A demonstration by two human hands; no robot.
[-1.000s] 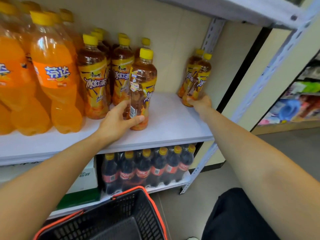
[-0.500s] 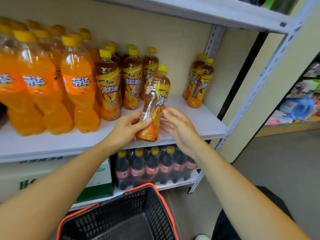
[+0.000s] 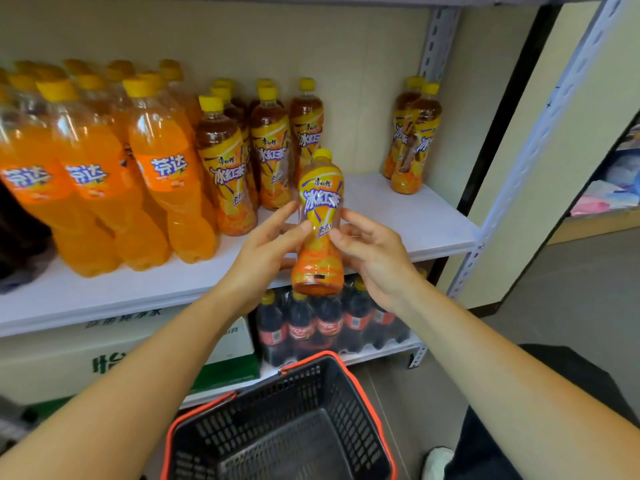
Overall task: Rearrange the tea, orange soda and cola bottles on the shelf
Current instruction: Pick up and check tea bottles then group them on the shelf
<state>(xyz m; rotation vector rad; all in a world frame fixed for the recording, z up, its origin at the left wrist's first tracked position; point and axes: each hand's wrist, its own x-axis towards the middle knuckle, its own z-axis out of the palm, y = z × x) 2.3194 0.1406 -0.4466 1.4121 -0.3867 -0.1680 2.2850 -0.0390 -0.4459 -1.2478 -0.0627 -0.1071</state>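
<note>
Amber tea fills the held tea bottle (image 3: 320,220), which is lifted clear of the shelf (image 3: 408,220), in front of its front edge. It tilts slightly, with its label facing the camera and its yellow cap on top. The left hand (image 3: 263,251) grips its waist from the left, thumb across the front and fingers behind. The right hand (image 3: 372,251) pinches the same waist from the right with thumb and curled fingers.

On the white shelf behind, orange soda bottles (image 3: 162,174) crowd the left part. A cluster of tea bottles (image 3: 270,150) stands just beside them in the middle. Two more tea bottles (image 3: 412,140) stand apart near the shelf's right end. Cola bottles (image 3: 311,327) sit in a row on the lower shelf (image 3: 381,354), beside a white and green carton (image 3: 69,362). A black basket (image 3: 277,403) with an orange rim lies below the arms.
</note>
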